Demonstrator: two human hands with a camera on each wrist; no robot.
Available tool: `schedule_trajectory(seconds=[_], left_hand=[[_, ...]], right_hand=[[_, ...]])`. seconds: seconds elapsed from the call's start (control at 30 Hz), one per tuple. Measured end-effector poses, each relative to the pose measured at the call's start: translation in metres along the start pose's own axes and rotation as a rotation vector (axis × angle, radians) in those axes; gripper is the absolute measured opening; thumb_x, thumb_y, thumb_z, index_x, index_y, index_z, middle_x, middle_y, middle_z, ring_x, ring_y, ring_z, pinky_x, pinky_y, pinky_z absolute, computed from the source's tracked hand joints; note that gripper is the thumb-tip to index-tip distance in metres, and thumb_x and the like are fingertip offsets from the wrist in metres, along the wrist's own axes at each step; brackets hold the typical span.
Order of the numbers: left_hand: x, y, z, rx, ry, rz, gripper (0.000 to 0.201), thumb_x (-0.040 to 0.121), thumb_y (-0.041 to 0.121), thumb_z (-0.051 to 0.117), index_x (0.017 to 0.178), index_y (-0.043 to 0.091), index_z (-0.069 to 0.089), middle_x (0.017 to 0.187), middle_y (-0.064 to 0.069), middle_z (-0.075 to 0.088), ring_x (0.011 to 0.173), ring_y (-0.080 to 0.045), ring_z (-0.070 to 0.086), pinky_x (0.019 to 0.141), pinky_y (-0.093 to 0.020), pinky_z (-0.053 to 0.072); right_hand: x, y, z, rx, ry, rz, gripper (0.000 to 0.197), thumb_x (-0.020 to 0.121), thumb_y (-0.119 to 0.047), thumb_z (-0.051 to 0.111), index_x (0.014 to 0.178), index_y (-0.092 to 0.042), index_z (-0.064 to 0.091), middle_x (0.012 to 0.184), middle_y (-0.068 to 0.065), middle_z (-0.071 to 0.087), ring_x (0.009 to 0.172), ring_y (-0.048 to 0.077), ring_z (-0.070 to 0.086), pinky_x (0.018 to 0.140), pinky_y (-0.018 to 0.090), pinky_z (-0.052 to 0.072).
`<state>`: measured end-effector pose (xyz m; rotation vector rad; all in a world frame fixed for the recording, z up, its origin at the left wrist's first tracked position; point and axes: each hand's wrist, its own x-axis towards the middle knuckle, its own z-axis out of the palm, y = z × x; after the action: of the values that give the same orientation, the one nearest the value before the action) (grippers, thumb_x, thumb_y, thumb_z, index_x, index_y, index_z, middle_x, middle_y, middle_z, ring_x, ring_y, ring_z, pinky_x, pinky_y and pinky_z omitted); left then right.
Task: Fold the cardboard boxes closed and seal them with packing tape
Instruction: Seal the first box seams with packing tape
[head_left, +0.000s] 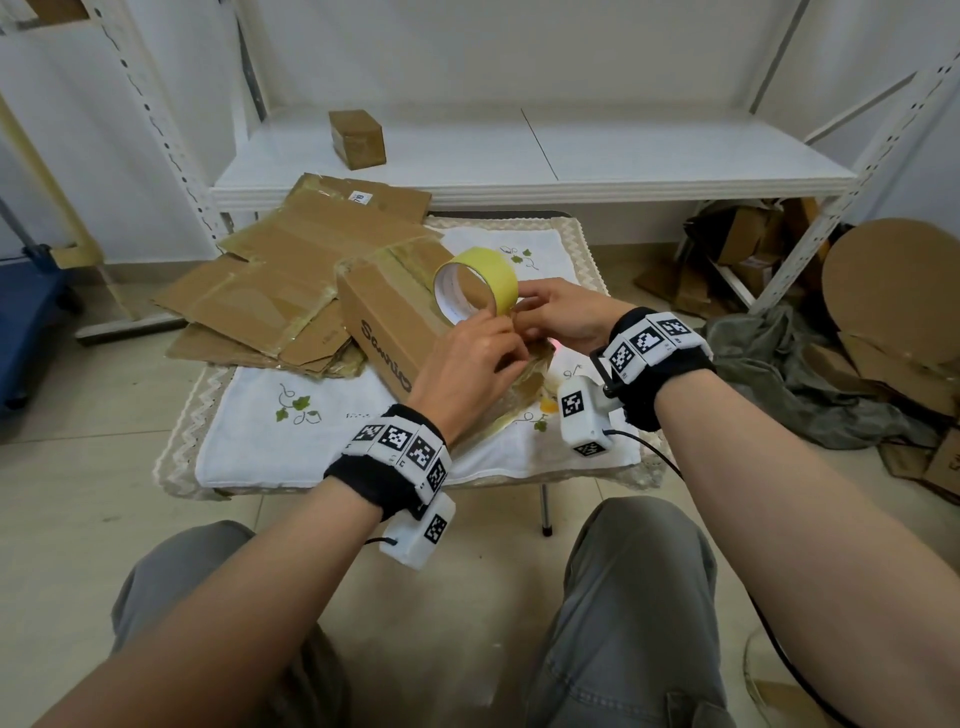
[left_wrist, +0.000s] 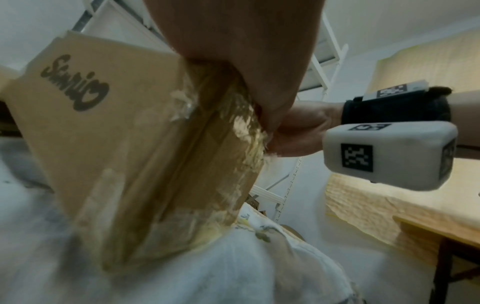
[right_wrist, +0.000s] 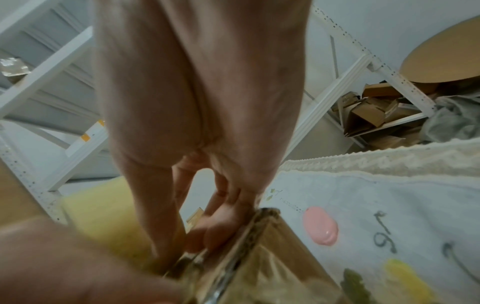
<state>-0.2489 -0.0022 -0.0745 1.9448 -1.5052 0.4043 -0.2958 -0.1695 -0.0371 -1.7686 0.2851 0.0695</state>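
Cardboard box (head_left: 387, 319), the printed one, sits on the cloth-covered table (head_left: 249, 447) with its long axis running away and to the left, its near end right under both hands. Tape roll (head_left: 478, 283) stands on edge on the box's top just beyond the fingertips, and the right hand (head_left: 563, 314) curls onto the roll's near rim while the left hand (head_left: 467, 364) pinches in against it. What the left pinches, likely the tape's loose end, I cannot make out; a pull along that axis looks next.

— What colours do the tape (head_left: 480, 275) and box (head_left: 387, 322) have?
— Yellow tape, brown box with dark lettering. The cloth (head_left: 291, 447) is white with green leaves.
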Motion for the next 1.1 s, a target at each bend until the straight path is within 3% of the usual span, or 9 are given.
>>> schedule_trajectory(seconds=[0.13,0.23,0.33,0.43,0.5,0.63,0.87,0.97,1.1], left_hand=[[-0.006,-0.005,-0.01,0.014,-0.04,0.057,0.031,0.089,0.041,0.06,0.077,0.018,0.077,0.08,0.008,0.067,0.078,-0.014,0.053,0.063,-0.028,0.043],[-0.005,-0.008,-0.022,-0.154,-0.053,-0.147,0.037,0.09,0.039,0.055,0.07,0.016,0.076,0.07,0.005,0.069,0.065,-0.014,0.059,0.059,-0.032,0.05],[0.0,-0.016,-0.032,-0.332,0.219,-0.379,0.03,0.094,0.022,0.049,0.073,0.007,0.064,0.07,-0.001,0.063,0.062,-0.009,0.056,0.06,-0.024,0.044],[0.006,-0.028,-0.038,-0.264,0.366,-0.524,0.007,0.097,0.008,0.043,0.092,0.006,0.048,0.093,-0.003,0.046,0.077,-0.002,0.037,0.073,-0.016,0.034],[0.01,-0.037,-0.039,-0.316,0.277,-0.574,0.017,0.099,0.009,0.041,0.115,0.005,0.045,0.113,-0.003,0.045,0.094,-0.001,0.038,0.083,-0.01,0.033],[0.019,-0.061,-0.033,-0.507,-0.059,-0.706,0.051,0.105,0.042,0.023,0.146,0.014,0.037,0.145,-0.001,0.045,0.13,-0.015,0.045,0.111,-0.033,0.032],[0.019,-0.102,-0.009,-0.669,-0.303,-0.742,0.096,0.074,0.094,0.013,0.143,0.037,0.048,0.15,0.006,0.049,0.142,-0.013,0.039,0.122,-0.044,0.023],[0.021,-0.127,0.007,-0.671,-0.378,-0.719,0.091,0.072,0.097,0.01,0.136,0.048,0.051,0.148,0.011,0.05,0.143,-0.014,0.038,0.122,-0.046,0.019],[0.027,-0.078,-0.031,-0.553,-0.446,-0.71,0.086,0.094,0.069,-0.003,0.143,0.025,0.052,0.148,0.005,0.048,0.139,-0.012,0.038,0.124,-0.038,0.013]], right_hand=[[-0.002,-0.008,0.005,0.034,0.014,0.022,0.044,0.087,0.022,0.041,0.107,-0.008,0.066,0.088,0.008,0.062,0.072,0.015,0.048,0.062,0.02,0.038],[-0.002,-0.021,0.008,0.055,0.047,0.038,0.018,0.087,0.002,0.053,0.093,-0.013,0.061,0.092,0.011,0.052,0.075,0.018,0.044,0.066,0.025,0.037],[0.0,-0.027,0.008,0.027,0.148,0.064,0.012,0.092,-0.021,0.067,0.081,-0.02,0.062,0.103,0.003,0.055,0.095,0.017,0.05,0.075,0.027,0.044],[0.0,-0.025,0.012,0.046,0.135,0.055,0.02,0.094,-0.028,0.069,0.106,-0.019,0.057,0.108,0.002,0.059,0.097,0.015,0.053,0.082,0.03,0.044],[-0.003,-0.026,0.016,0.048,0.141,0.049,0.021,0.096,-0.026,0.067,0.111,-0.017,0.056,0.107,0.004,0.064,0.093,0.015,0.059,0.081,0.028,0.044],[-0.008,-0.033,0.025,-0.01,0.187,0.036,0.013,0.096,-0.024,0.068,0.096,-0.011,0.062,0.097,0.012,0.06,0.087,0.024,0.054,0.074,0.032,0.04],[-0.011,-0.046,0.036,-0.024,0.247,0.073,0.009,0.093,-0.018,0.071,0.092,-0.009,0.068,0.093,0.006,0.07,0.083,0.018,0.065,0.086,0.03,0.05],[-0.012,-0.053,0.038,-0.017,0.279,0.102,0.026,0.088,-0.026,0.074,0.101,-0.006,0.062,0.094,0.012,0.065,0.087,0.025,0.064,0.091,0.039,0.052],[-0.022,-0.061,0.039,0.005,0.29,0.141,0.017,0.096,-0.02,0.067,0.093,-0.006,0.059,0.08,0.005,0.065,0.076,0.02,0.065,0.076,0.033,0.054]])
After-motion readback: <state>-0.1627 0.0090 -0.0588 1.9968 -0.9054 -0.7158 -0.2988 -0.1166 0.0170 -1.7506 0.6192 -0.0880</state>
